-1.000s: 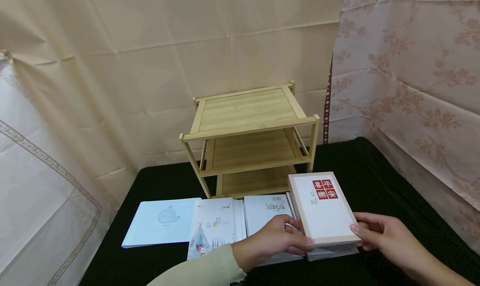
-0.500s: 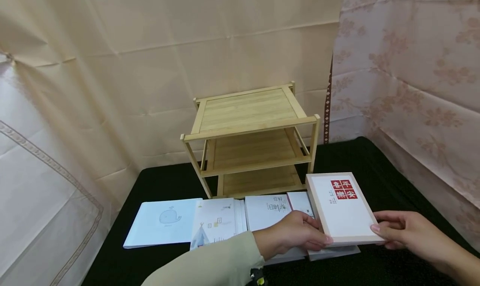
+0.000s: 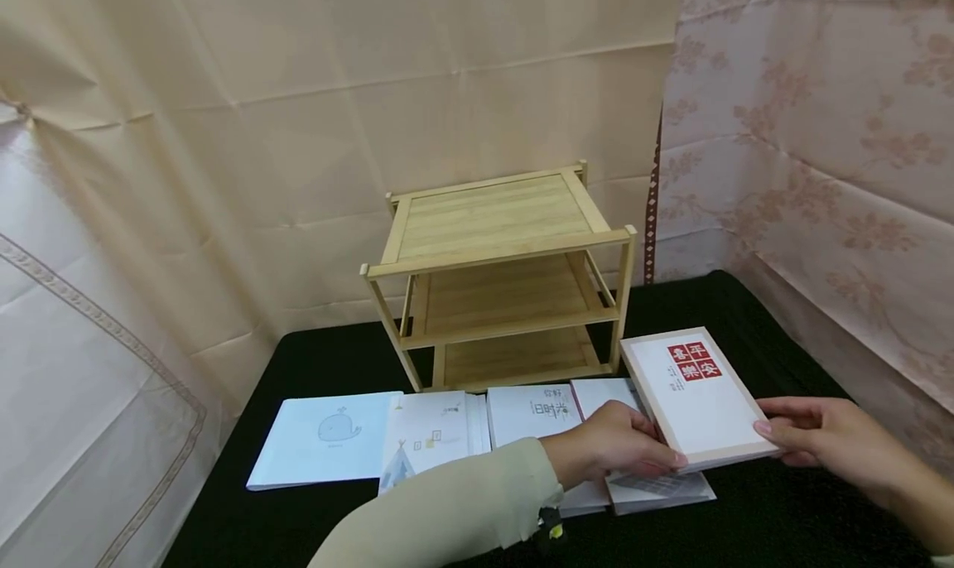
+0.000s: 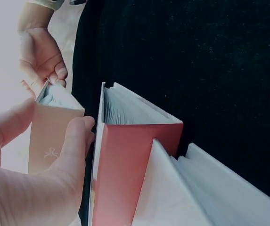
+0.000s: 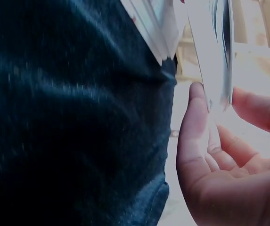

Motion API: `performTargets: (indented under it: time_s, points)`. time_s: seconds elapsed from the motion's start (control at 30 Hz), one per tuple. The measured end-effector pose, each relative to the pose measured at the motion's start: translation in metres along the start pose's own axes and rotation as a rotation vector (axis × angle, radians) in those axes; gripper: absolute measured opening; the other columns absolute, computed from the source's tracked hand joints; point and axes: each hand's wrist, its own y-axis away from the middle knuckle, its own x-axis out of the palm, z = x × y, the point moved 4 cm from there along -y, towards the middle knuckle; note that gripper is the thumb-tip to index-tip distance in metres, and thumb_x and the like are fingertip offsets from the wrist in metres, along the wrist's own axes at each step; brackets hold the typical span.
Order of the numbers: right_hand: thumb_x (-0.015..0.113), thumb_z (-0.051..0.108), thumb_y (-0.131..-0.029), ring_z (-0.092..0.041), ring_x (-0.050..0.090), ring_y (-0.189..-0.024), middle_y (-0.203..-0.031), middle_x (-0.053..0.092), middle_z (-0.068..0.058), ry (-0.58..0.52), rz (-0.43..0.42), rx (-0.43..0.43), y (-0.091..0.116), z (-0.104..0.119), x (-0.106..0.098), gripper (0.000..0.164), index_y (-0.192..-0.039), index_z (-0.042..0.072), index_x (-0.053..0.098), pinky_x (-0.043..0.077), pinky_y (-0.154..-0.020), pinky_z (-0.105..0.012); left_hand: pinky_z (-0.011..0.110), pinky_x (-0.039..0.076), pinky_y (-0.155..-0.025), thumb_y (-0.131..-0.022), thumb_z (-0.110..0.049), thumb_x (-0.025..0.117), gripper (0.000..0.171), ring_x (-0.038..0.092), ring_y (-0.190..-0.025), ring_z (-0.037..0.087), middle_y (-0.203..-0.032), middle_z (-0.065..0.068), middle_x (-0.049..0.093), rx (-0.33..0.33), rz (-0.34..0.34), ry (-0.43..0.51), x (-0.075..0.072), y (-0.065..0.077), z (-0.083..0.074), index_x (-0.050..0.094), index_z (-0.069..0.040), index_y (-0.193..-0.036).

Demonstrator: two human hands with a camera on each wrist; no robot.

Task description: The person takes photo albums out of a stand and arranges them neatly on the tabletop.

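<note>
A photo album with a white cover, a red block of characters and a beige edge is held raised and tilted between both hands. My left hand pinches its near left corner, thumb on top. At the near right corner my right hand grips it, thumb on the cover. The left wrist view shows its beige spine between the left thumb and fingers, pages fanned at the end. Below it on the table lies a red-spined album, partly hidden by the left hand and the held album.
To the left lie a white album with grey characters, one with a tent picture and a pale blue whale album. Behind them stands a three-tier wooden shelf on the black cloth. Curtains surround the table.
Both hands have carried the white album to the right and lifted it off the album beneath, turning it slightly. More of the lower album now shows. The other albums stay put.
</note>
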Motion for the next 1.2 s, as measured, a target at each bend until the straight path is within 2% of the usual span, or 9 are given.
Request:
performTargets:
  time_s: [0.13,0.3,0.47,0.6,0.73,0.8,0.93,1.1,1.2]
  points:
    - [0.063,0.032,-0.104,-0.01,0.072,-0.088,-0.113,0.075,-0.012,-0.003,-0.009,0.007,-0.003,-0.007,-0.005,0.072,-0.148,-0.02,0.037,0.063,-0.077,-0.033,0.037,0.064,-0.078,-0.084,-0.007,0.085,0.012,0.077,-0.082,0.025,-0.081,0.009,0.077,0.022,-0.063,-0.026,0.003,-0.005,-0.002,0.077,-0.005,-0.093]
    - [0.062,0.035,-0.105,-0.009,0.071,-0.09,-0.12,0.073,-0.015,-0.019,-0.023,0.023,-0.014,-0.012,-0.007,0.073,-0.15,-0.017,0.036,0.062,-0.078,-0.031,0.033,0.061,-0.078,-0.082,-0.013,0.087,0.018,0.073,-0.079,0.017,-0.082,0.002,0.076,0.046,-0.146,-0.09,0.001,-0.011,-0.005,0.079,-0.007,-0.097]
    - [0.06,0.036,-0.105,-0.007,0.07,-0.091,-0.125,0.07,-0.017,-0.023,-0.048,0.018,-0.025,-0.013,-0.01,0.074,-0.152,-0.015,0.033,0.062,-0.079,-0.031,0.028,0.055,-0.074,-0.079,-0.019,0.091,0.017,0.068,-0.075,0.011,-0.078,-0.004,0.074,0.072,-0.212,-0.164,-0.002,-0.021,-0.01,0.08,-0.012,-0.09]
    - [0.058,0.04,-0.106,-0.006,0.067,-0.089,-0.116,0.073,-0.005,-0.039,-0.072,0.038,-0.036,-0.012,-0.011,0.076,-0.154,-0.012,0.032,0.06,-0.077,-0.031,0.028,0.058,-0.073,-0.078,-0.017,0.091,0.016,0.072,-0.073,0.013,-0.073,-0.001,0.075,0.076,-0.256,-0.139,-0.005,-0.029,-0.014,0.08,-0.012,-0.089]
    - [0.055,0.041,-0.107,-0.009,0.066,-0.088,-0.106,0.072,0.004,-0.046,-0.09,0.07,-0.046,-0.012,-0.014,0.074,-0.155,-0.01,0.031,0.058,-0.075,-0.032,0.035,0.063,-0.075,-0.079,-0.011,0.089,0.015,0.075,-0.074,0.02,-0.073,0.003,0.075,0.057,-0.256,-0.063,-0.002,-0.037,-0.017,0.079,-0.01,-0.089]
    - [0.054,0.041,-0.107,-0.011,0.066,-0.089,-0.106,0.072,0.004,-0.037,-0.092,0.086,-0.05,-0.014,-0.017,0.073,-0.155,-0.009,0.032,0.058,-0.074,-0.033,0.036,0.063,-0.075,-0.079,-0.009,0.088,0.013,0.075,-0.075,0.021,-0.074,0.004,0.075,0.054,-0.25,-0.042,0.0,-0.041,-0.018,0.078,-0.009,-0.088]
    - [0.056,0.044,-0.106,-0.012,0.067,-0.092,-0.106,0.072,0.005,-0.05,-0.087,0.114,-0.056,-0.018,-0.022,0.075,-0.155,-0.008,0.032,0.059,-0.076,-0.034,0.037,0.063,-0.074,-0.079,-0.009,0.088,0.012,0.075,-0.073,0.022,-0.073,0.006,0.074,0.048,-0.267,-0.058,0.003,-0.048,-0.02,0.078,-0.008,-0.086]
    - [0.056,0.044,-0.106,-0.007,0.066,-0.094,-0.112,0.074,-0.004,-0.076,-0.075,0.117,-0.065,-0.025,-0.022,0.075,-0.155,-0.008,0.033,0.06,-0.079,-0.035,0.037,0.063,-0.07,-0.08,-0.01,0.088,0.012,0.076,-0.069,0.025,-0.069,0.008,0.074,0.039,-0.313,-0.115,0.003,-0.057,-0.022,0.077,-0.007,-0.082]
    - [0.055,0.046,-0.106,-0.011,0.068,-0.096,-0.121,0.071,-0.02,-0.012,-0.113,0.095,-0.072,-0.024,-0.023,0.075,-0.153,-0.01,0.037,0.059,-0.077,-0.035,0.036,0.063,-0.069,-0.083,-0.006,0.086,0.009,0.077,-0.07,0.026,-0.069,0.01,0.074,0.045,-0.309,-0.07,0.002,-0.062,-0.022,0.076,-0.005,-0.082]
